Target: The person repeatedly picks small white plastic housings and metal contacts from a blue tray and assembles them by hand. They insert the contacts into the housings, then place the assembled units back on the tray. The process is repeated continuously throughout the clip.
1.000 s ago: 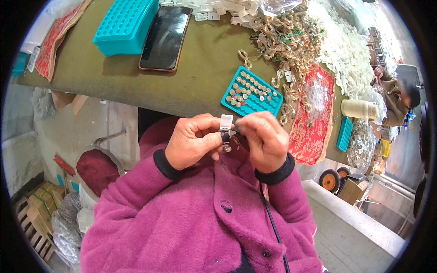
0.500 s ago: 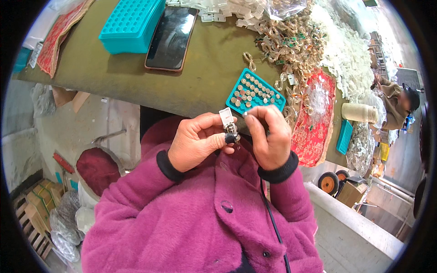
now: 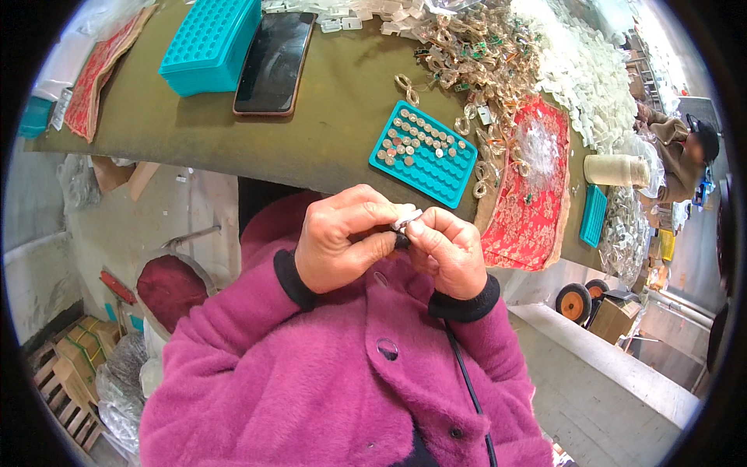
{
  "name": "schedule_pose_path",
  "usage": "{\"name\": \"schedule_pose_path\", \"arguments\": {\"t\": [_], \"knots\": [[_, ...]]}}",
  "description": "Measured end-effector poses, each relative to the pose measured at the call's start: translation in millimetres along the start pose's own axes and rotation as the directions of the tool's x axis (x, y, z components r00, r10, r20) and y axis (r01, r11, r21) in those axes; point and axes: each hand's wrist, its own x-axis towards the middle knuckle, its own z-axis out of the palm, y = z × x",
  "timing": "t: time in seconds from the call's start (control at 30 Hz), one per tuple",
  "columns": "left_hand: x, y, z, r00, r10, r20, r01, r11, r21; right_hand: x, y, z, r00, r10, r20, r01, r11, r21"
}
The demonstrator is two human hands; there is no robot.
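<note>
Close in front of my chest, my left hand [image 3: 336, 240] grips a small white plastic case [image 3: 407, 219] between thumb and fingers. A black wrap covers the tip of the left thumb. My right hand [image 3: 453, 253] pinches the same case from the other side, its thumb and forefinger pressed on it. The fingers hide most of the piece. Just beyond my hands, on the table edge, lies a teal tray [image 3: 445, 184] of round pockets, partly filled with small silvery button cells [image 3: 414, 131].
On the green-topped table [image 3: 167, 140] lie a phone [image 3: 274, 66], a stacked teal rack [image 3: 204, 74], a heap of coiled wires [image 3: 482, 50], white plastic pieces [image 3: 587, 93] and a red patterned cloth [image 3: 529, 226]. Another person [image 3: 677, 159] is at far right.
My right hand has moved down and left onto the case, closing on it with the left hand. The case has tilted and is now more hidden. The view has shifted slightly.
</note>
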Motion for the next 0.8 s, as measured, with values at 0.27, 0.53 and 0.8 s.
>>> {"name": "schedule_pose_path", "arguments": {"t": [0.27, 0.53, 0.8], "knots": [[-1.9, 6.7, 14.5, 0.873, -0.460, 0.165, 0.469, 0.693, -0.548, -12.1, 15.6, 2.6, 0.790, -0.603, -0.115, 0.429, 0.676, -0.599], [6.3, 16.1, 23.3, 0.773, -0.550, 0.317, 0.618, 0.536, -0.576, -30.6, 22.2, -3.2, 0.833, -0.536, -0.135, 0.489, 0.828, -0.272], [4.1, 11.7, 45.9, 0.930, -0.314, 0.191, 0.366, 0.748, -0.554, -43.6, 20.4, -14.9, 0.896, -0.437, -0.082, 0.383, 0.851, -0.359]]}}
